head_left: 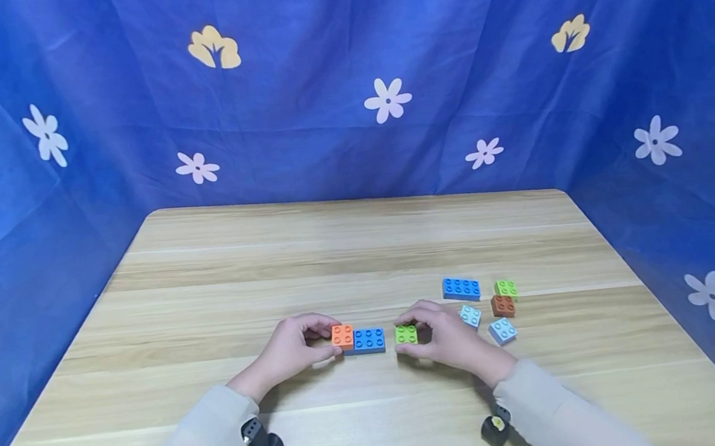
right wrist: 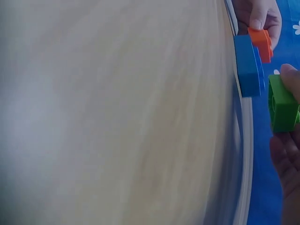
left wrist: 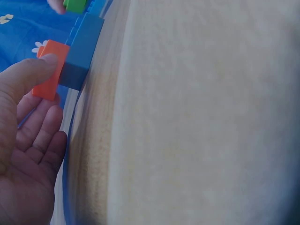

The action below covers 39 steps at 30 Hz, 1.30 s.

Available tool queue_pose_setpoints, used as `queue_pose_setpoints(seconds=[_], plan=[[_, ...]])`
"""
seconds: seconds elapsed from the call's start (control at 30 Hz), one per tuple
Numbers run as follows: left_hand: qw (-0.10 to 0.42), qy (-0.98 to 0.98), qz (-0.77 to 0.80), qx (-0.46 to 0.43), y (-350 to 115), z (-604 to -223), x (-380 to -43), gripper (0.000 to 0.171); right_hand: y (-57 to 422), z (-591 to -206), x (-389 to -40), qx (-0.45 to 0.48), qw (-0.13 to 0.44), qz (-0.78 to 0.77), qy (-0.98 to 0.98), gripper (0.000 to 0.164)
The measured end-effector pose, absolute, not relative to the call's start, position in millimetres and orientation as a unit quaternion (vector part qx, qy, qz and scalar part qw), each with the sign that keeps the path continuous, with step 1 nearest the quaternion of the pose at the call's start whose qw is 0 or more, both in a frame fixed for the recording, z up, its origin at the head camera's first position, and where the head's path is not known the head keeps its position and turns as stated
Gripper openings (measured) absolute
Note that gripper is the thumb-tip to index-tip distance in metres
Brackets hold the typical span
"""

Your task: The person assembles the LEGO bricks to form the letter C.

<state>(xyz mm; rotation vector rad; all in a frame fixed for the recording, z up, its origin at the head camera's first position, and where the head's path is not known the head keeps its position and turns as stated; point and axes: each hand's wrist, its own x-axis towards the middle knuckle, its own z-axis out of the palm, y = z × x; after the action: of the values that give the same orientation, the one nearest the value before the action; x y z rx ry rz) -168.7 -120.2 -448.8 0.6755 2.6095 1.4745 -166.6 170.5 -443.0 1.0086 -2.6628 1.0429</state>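
While the left hand [head_left: 288, 350] pinches the orange brick [head_left: 342, 337] atop the long blue brick [head_left: 369, 340], the right hand [head_left: 443, 334] pinches the lime-green brick [head_left: 405, 334] just beyond the blue one's right end, along its long axis.

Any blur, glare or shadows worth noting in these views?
Head view: orange brick fairly crisp, soft shadows on the table near the left hand and right hand; left wrist: table blurry, right edge dim; right wrist: table blurry, pale haze at left.
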Motion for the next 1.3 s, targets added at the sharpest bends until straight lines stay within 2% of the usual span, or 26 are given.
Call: queue_pose_setpoints(seconds=[0.23, 0.73, 1.03, 1.3], plan=[[0.038, 0.849, 0.48, 0.22, -121, -448, -168, 0.036, 154, -442, -171, 0.346, 0.066, 0.345, -0.87, 0.043], [0.039, 0.847, 0.482, 0.221, -120, -448, -169, 0.036, 140, -441, -177, 0.351, 0.055, 0.335, -0.873, 0.043], [0.041, 0.85, 0.477, 0.222, -121, -447, -169, 0.035, 139, -436, -181, 0.328, 0.005, 0.326, -0.887, 0.046], [0.038, 0.851, 0.478, 0.216, -119, -447, -169, 0.035, 138, -436, -181, 0.321, 0.0, 0.326, -0.889, 0.044]])
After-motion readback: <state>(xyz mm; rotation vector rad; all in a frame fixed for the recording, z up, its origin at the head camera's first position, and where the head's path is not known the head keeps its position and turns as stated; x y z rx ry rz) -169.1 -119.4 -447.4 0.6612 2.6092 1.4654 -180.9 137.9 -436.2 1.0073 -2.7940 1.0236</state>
